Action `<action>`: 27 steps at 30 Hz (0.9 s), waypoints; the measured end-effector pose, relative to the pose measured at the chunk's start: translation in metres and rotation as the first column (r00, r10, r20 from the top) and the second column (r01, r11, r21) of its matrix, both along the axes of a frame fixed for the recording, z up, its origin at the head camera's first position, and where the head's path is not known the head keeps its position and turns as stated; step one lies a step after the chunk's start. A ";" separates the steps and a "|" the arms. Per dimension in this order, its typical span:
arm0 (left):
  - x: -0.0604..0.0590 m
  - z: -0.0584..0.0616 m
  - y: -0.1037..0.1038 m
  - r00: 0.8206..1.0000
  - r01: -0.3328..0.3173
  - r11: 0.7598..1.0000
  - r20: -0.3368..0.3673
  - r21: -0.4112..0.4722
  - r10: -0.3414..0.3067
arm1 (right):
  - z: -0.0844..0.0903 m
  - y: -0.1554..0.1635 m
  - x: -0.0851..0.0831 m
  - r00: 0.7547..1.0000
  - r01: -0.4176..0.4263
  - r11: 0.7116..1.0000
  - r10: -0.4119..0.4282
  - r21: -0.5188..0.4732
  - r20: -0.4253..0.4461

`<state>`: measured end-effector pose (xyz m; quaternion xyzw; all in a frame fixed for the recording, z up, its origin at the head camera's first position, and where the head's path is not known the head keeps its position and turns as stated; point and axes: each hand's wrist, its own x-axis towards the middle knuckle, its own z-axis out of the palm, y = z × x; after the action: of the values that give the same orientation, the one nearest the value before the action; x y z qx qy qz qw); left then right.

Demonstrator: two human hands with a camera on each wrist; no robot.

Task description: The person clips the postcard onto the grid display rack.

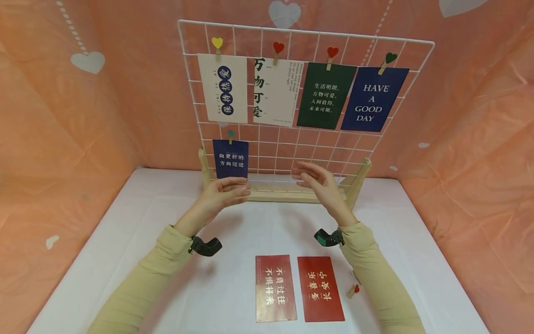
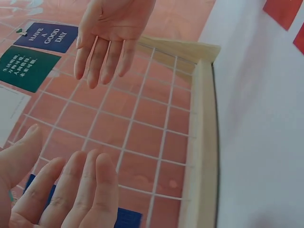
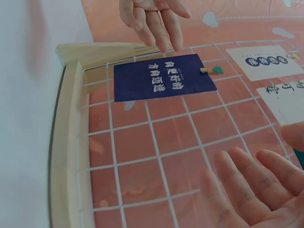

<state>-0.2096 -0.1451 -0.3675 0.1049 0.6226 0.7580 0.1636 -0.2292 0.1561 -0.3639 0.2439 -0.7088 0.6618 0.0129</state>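
left hand (image 1: 223, 192) spread, empty | right hand (image 1: 319, 181) spread, empty | small navy paper card (image 1: 231, 159) at 11 o'clock of left hand | risk: a brush could have knocked it off the white wire grid panel (image 1: 292, 148)

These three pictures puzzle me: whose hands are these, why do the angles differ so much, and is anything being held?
No machine here: a person works with two bare hands. The wide picture comes from a camera worn on the head, looking down over both arms. The other two come from small cameras strapped to each wrist, so each shows its own palm up close and the other hand further off.

The left hand and right hand hover open in front of a white wire grid standing in a wooden base. Neither has a grip on anything.

Five cards are clipped to the grid with little heart pegs; the lowest is a small navy card, next to the left hand. On the white table lie two red cards and a loose red-heart peg.
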 end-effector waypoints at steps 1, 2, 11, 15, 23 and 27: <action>0.001 -0.002 0.000 1.000 0.004 1.000 0.001 -0.009 -0.004 | -0.001 0.002 0.002 1.000 0.001 1.000 -0.001 0.005 0.011; 0.001 -0.004 0.000 1.000 0.010 1.000 0.001 -0.016 -0.010 | -0.003 0.005 0.003 1.000 0.004 1.000 -0.004 0.007 0.023; 0.006 -0.026 0.000 0.997 0.060 0.997 0.043 -0.049 -0.058 | -0.022 0.027 0.016 0.998 0.029 0.999 -0.030 0.026 0.061; 0.006 -0.036 -0.001 0.997 0.072 0.996 0.033 -0.052 -0.071 | -0.027 0.037 0.021 0.997 0.033 0.999 -0.035 0.031 0.072; 0.013 -0.054 -0.002 0.993 0.104 0.992 0.064 -0.075 -0.099 | -0.035 0.056 0.031 0.995 0.018 0.996 -0.026 0.082 0.101; 0.015 -0.064 -0.001 0.990 0.120 0.989 0.090 -0.087 -0.113 | -0.040 0.069 0.038 0.993 -0.009 0.992 -0.006 0.127 0.116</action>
<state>-0.1941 -0.1459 -0.4312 0.1013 0.6422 0.7214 0.2385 -0.1912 0.2246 -0.4043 0.2059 -0.7490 0.6282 -0.0446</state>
